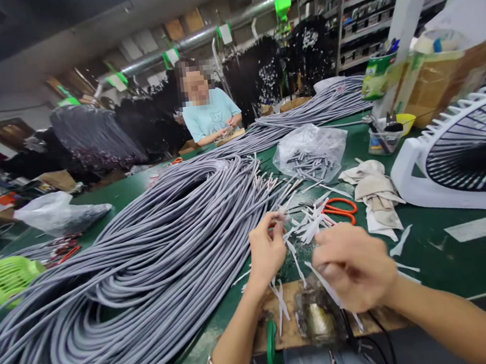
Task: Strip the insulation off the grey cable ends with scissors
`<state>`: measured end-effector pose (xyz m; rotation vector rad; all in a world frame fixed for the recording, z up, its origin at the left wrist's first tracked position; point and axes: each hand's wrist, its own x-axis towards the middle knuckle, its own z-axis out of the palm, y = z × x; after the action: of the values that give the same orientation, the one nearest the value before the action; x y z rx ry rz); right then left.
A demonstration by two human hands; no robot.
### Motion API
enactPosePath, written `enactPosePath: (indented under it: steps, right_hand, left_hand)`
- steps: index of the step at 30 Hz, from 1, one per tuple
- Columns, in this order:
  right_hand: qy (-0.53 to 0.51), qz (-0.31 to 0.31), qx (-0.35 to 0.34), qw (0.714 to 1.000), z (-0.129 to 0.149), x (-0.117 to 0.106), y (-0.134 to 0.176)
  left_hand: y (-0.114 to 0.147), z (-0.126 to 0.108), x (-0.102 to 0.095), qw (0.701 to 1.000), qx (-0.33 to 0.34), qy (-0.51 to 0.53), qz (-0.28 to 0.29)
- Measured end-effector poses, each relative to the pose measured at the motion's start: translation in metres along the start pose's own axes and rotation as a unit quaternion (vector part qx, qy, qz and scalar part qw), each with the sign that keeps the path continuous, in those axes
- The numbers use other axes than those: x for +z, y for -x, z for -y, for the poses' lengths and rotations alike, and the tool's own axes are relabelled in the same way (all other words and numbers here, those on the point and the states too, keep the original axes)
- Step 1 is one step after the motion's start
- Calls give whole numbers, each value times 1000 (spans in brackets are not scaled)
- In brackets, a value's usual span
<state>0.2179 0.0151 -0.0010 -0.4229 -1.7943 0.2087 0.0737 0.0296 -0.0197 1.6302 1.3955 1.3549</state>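
Observation:
My left hand (269, 246) is closed, thumb and index finger pinched together at the end of the bundle of grey cables (179, 235). What sits between its fingertips is too small to make out. To its right, my right hand (354, 266) is curled and slightly blurred, its grip hidden. A white strip (323, 280) passes beside its fingers; I cannot tell whether it is held. Beyond both hands lies a pile of white strips (312, 224) with orange-handled scissors (341, 209). Below them, a dark metal block with a brassy face (318, 316) rests on a wooden board (288, 299).
A clear bag of short grey pieces (312, 154), crumpled cloths (376, 188) and a white fan (461, 153) stand on the green table (446, 259). A green-handled tool (271, 344) lies near the front edge. Across the table, another person (212, 115) works with both hands.

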Motion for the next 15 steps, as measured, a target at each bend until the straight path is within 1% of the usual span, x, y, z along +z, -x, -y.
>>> enactPosePath:
  steps: [2, 3, 4, 5, 7, 10, 12, 15]
  right_hand:
    - [64, -57, 93, 992, -5, -4, -5]
    - [108, -64, 144, 982, -9, -5, -7]
    - [142, -54, 178, 972, -14, -5, -10]
    - [160, -37, 195, 967, -18, -5, -12]
    - [162, 0, 195, 967, -25, -2, -14]
    - [142, 37, 183, 972, -28, 3, -11]
    - [130, 38, 176, 975, -28, 5, -8]
    - [111, 37, 159, 980, -29, 7, -5]
  left_hand:
    - [-1, 0, 0, 994, -53, 97, 26]
    - [-1, -1, -1, 985, -73, 151, 45]
    - [0, -3, -1, 975, -86, 196, 63]
    - [1, -6, -1, 966, -92, 228, 77]
    - [3, -10, -1, 959, -93, 254, 84]
    - [6, -13, 0, 964, -85, 244, 66]
    - [7, -12, 1, 972, -71, 218, 51]
    - [8, -11, 2, 989, -22, 146, 29]
